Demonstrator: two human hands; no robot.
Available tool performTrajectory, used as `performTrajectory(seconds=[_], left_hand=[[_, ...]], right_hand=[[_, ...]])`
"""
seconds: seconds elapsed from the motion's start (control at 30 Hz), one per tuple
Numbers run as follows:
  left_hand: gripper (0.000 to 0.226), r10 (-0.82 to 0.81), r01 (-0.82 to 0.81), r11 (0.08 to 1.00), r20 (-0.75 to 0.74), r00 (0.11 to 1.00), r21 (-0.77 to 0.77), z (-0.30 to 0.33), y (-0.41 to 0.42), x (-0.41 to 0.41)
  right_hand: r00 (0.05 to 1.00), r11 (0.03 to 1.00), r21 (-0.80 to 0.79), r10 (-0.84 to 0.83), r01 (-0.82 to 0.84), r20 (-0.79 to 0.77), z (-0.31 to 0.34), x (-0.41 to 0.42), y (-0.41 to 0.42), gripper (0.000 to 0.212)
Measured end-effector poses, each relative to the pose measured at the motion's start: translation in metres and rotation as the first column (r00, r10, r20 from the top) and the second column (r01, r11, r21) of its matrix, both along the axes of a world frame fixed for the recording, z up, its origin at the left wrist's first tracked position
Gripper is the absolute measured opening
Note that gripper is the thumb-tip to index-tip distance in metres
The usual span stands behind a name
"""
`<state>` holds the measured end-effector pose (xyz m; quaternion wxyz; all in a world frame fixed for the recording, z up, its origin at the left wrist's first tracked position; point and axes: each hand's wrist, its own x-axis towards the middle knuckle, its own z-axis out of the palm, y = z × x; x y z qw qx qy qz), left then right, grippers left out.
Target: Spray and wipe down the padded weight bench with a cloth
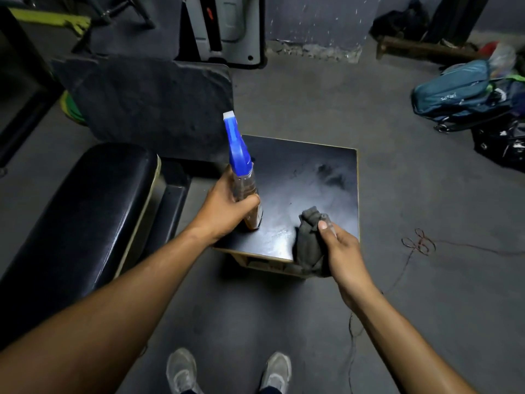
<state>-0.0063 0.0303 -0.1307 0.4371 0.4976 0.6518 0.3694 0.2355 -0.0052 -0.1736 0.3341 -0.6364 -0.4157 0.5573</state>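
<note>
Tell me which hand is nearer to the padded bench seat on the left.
Left. The left hand, gripping the spray bottle on the black box, is just right of the padded bench. The right hand, holding the cloth, is farther right, at the box's near corner.

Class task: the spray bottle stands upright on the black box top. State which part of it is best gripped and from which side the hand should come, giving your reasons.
Grip the clear body of the spray bottle just below the blue trigger head, coming from its left, as the left hand does now. The body is narrow enough for fingers to wrap, the bottle stands upright, and the right hand with the cloth occupies the other side.
</note>
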Motion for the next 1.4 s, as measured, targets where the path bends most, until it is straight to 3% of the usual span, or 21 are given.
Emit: performTrajectory(seconds=[0.1, 0.2, 0.37, 0.43, 0.5, 0.63, 0.8, 0.97, 1.2, 1.3, 1.4], left_hand=[[0.057, -0.016, 0.016, 1.0, -0.011, 1.0, -0.009, -0.001, 0.002, 0.003], [0.053, -0.001, 0.001, 1.0, -0.018, 1.0, 0.002, -0.002, 0.003, 0.007], [0.06, -0.023, 0.023, 1.0, -0.023, 0.999, 0.013, -0.008, 0.006, 0.008], [0.062, -0.03, 0.03, 0.999, -0.031, 0.999, 0.02, -0.012, 0.006, 0.008], [0.063, -0.03, 0.032, 0.999, -0.049, 0.998, 0.034, -0.014, 0.005, 0.008], [0.075, -0.019, 0.022, 0.999, -0.07, 0.997, 0.045, -0.018, 0.004, 0.008], [0.075, -0.013, 0.019, 0.998, -0.111, 0.994, 0.053, -0.016, -0.001, 0.008], [0.086, -0.05, 0.052, 0.999, -0.085, 0.995, 0.018, -0.015, -0.008, 0.0], [0.117, -0.089, 0.078, 0.991, -0.104, 0.991, -0.112, -0.018, -0.034, -0.014], [0.116, -0.111, 0.073, 0.979, -0.201, 0.973, -0.19, -0.018, -0.054, -0.021], [0.098, -0.151, 0.082, 0.969, -0.298, 0.943, -0.231, -0.007, -0.08, -0.026]], right_hand=[[0.973, 0.984, 0.136, 0.085, -0.117, 0.215, 0.006, -0.007, 0.019, 0.027], [0.858, 0.914, 0.207, 0.224, -0.35, 0.462, 0.002, -0.011, 0.036, 0.027], [0.435, 0.697, 0.036, 0.406, -0.717, 0.804, -0.019, -0.008, 0.039, 0.046], [0.278, 0.627, -0.064, 0.432, -0.777, 0.858, -0.028, -0.006, 0.029, 0.051], [0.202, 0.602, -0.141, 0.465, -0.786, 0.862, -0.037, -0.001, 0.022, 0.057], [0.226, 0.602, -0.121, 0.467, -0.789, 0.855, -0.044, 0.003, 0.017, 0.059], [0.244, 0.612, -0.115, 0.471, -0.782, 0.848, -0.046, 0.001, 0.017, 0.059], [0.22, 0.6, -0.167, 0.518, -0.783, 0.827, -0.034, -0.002, 0.021, 0.061], [0.327, 0.68, -0.095, 0.464, -0.727, 0.823, -0.004, -0.012, 0.012, 0.055], [0.344, 0.686, -0.078, 0.456, -0.723, 0.821, 0.013, -0.017, -0.004, 0.052], [0.384, 0.711, -0.027, 0.411, -0.703, 0.827, 0.029, -0.023, -0.023, 0.05]])
